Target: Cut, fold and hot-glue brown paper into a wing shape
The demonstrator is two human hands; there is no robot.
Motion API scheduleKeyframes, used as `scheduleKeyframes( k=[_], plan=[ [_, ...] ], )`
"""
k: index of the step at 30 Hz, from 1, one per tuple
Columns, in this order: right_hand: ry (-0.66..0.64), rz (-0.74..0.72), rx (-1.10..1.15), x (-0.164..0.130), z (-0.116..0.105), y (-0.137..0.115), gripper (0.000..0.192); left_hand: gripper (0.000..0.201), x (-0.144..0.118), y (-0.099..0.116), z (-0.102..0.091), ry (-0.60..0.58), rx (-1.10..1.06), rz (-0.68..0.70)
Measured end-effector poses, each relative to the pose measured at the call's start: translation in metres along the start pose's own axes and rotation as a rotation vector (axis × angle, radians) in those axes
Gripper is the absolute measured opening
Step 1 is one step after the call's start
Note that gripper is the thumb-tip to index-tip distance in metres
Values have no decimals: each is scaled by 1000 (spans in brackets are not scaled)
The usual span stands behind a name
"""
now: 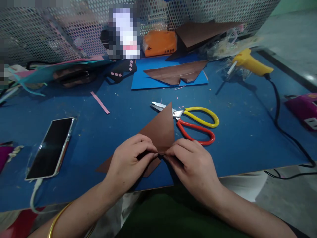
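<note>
Both hands pinch a piece of brown paper [160,130] near the table's front edge. My left hand [131,158] has thumb and fingertips closed on the paper's lower edge, which looks folded there. Close beside it, my right hand [192,158] pinches the same edge with thumb and forefinger. One pointed corner of the paper rises away from me; another part shows under my left wrist. Scissors with one yellow and one red handle [195,127] lie just beyond my right hand, their blades partly behind the paper's tip.
A phone [51,148] with a cable lies at left, near a pink strip [100,102]. At the back, a cut brown paper shape [175,73] rests on a blue sheet [141,81]. A yellow glue gun [252,62] with a black cord sits at right.
</note>
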State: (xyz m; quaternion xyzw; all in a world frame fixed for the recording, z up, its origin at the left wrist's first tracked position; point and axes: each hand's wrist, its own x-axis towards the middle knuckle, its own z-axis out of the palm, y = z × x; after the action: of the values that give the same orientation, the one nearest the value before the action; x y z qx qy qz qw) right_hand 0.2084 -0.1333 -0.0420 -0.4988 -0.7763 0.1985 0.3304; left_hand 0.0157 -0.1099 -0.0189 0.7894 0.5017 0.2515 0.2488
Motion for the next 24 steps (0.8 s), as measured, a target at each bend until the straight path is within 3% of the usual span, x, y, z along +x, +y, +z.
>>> scheduleKeyframes(
  k=[16,24],
  plan=[
    [-36,23,65,2,0,-2,17,15,2,0,-1,5,-69,-46],
    [7,26,43,1,2,-3,16,16,1,-1,0,-27,-131,-73]
  ],
)
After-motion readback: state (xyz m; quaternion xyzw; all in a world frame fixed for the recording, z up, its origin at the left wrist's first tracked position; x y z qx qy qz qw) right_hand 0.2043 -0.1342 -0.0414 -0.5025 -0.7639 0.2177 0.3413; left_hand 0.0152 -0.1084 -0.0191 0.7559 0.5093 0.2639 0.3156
